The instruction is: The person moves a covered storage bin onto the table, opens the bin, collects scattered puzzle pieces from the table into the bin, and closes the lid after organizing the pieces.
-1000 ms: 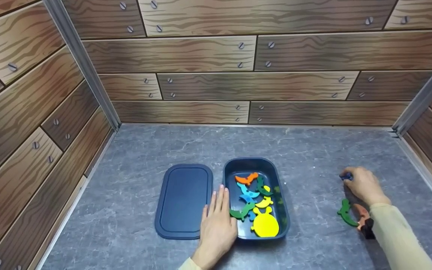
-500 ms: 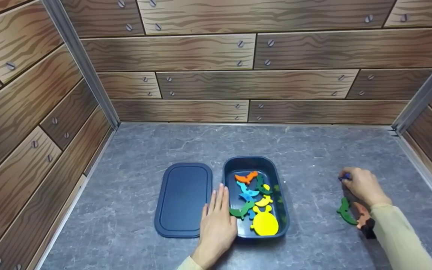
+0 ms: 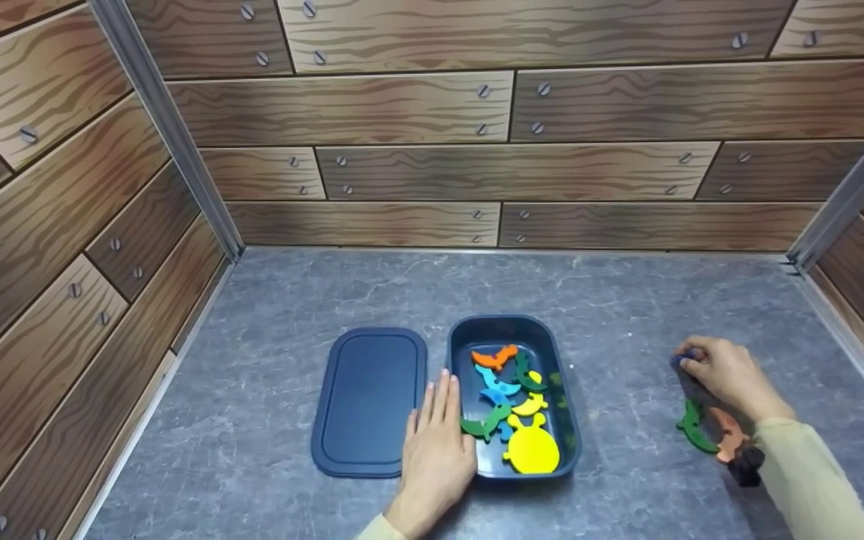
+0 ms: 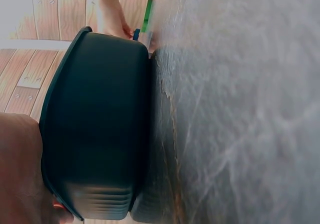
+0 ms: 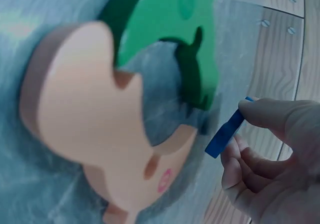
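Left hand (image 3: 438, 454), fingers straight and nearly together, touches left side of box (image 3: 503, 328), right hand (image 3: 733, 376) well right of box pinches blue toy (image 5: 225, 135) between thumb and fingers, green toy (image 3: 694, 429) and peach toy (image 3: 730, 436) also right of box, lid (image 3: 370, 401) just left of it, yellow toy (image 3: 532, 450) inside.

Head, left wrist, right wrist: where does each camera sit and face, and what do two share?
Head: on the head, facing forward and down at the lid and container; left hand and right hand show.
Left wrist: on that wrist, facing the container from outside and the tabletop; left hand near, right hand beyond.
Right wrist: on that wrist, facing the green piece and peach piece; the right hand pinches a blue piece.
Head and right wrist share the green and peach pieces.
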Available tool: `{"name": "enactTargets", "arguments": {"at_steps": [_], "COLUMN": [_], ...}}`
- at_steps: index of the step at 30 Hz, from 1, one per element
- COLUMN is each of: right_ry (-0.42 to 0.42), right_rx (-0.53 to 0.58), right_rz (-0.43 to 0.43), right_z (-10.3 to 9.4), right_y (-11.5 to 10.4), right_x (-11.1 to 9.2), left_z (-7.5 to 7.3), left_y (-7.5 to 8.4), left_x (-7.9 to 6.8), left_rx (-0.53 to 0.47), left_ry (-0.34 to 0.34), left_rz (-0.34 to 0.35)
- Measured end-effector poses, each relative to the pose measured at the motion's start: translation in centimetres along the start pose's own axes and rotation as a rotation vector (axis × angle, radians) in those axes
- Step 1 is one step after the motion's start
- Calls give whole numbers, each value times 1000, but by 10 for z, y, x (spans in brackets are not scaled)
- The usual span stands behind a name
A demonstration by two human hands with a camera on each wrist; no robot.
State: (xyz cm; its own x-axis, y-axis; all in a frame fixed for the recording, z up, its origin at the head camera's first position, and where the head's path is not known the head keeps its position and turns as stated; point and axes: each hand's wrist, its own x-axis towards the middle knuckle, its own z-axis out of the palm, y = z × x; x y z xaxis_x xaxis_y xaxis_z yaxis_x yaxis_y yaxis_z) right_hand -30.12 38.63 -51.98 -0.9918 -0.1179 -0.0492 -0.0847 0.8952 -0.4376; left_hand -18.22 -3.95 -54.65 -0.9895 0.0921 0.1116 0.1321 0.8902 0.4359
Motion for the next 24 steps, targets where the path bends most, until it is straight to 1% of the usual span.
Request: {"name": "enactTargets", "arguments": {"at_steps": [4, 8, 11, 14, 17, 19, 24], "right_ry": [18, 48, 90, 150, 209, 231, 231], "right_rx": [49, 84, 115, 168, 248, 324, 539], "right_rz": [-13, -21, -28, -53, -84, -100, -124], "right_z": [2, 5, 8, 11, 16, 21, 31], "right_y": [-7, -14, -19, -23, -27, -29, -36], "right_x": [-5, -10, -14, -19, -24, -27, -34], "left_z": [0, 0, 0, 0, 0, -1, -1], "left_y": [-1, -1, -1, -1, -1, -1, 0], "left_x": [1, 1, 0, -1, 0, 0, 0], "left_rx": [4, 8, 12, 14, 12, 12, 14], "left_ry": [13, 12, 25, 43, 42, 34, 19], "left_rz": [6, 8, 16, 27, 28, 24, 14]}}
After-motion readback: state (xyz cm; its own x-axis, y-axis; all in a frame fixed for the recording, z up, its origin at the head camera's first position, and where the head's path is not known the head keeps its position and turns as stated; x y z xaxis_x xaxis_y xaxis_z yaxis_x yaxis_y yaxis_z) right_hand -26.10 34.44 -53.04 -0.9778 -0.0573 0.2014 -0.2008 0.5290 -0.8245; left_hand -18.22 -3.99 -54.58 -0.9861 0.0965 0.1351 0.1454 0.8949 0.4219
